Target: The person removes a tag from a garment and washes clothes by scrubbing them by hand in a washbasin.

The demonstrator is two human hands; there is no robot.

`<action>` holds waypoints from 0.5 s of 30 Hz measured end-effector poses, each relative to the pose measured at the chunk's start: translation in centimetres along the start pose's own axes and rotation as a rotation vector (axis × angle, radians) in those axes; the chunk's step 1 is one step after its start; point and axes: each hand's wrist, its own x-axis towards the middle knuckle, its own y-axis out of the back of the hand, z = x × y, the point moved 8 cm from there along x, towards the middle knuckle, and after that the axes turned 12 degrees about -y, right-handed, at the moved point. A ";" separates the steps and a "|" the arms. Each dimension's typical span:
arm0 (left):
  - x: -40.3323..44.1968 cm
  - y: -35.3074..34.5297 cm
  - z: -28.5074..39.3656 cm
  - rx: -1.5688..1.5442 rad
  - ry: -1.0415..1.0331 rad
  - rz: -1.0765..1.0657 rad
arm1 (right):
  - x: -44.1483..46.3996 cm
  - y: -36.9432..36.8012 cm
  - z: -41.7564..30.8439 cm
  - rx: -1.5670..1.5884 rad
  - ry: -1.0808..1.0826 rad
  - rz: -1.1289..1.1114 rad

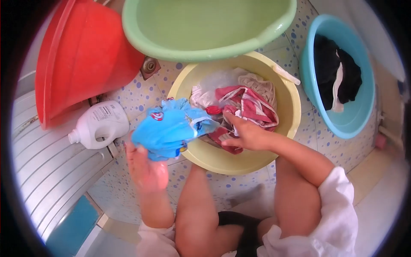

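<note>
The green basin (pixel 205 55) runs out past the far edge and hides the far rim of the yellow basin (pixel 291 132), whose bottom is covered by heaped laundry (pixel 252 103). The blue cloth (pixel 165 130) hides some fingers of the left hand (pixel 147 169), which is slightly blurred. Print on the white jug (pixel 115 128) is too small to read. The near edge cuts off the right sleeve (pixel 336 210).

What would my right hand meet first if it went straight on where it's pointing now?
Your right hand would likely meet the red cloth first, right at its fingers; depth there is unclear.
</note>
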 end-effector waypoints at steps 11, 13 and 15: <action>0.4 1.2 1.2 -0.010 -0.113 0.034 | 2.6 4.2 4.8 0.864 -0.333 -0.159; 0.3 3.2 1.7 0.297 -0.277 -0.047 | 1.1 9.4 3.6 0.870 -0.256 0.051; 0.0 3.7 1.5 0.611 -0.265 0.014 | -1.4 13.6 2.4 0.808 -0.330 0.257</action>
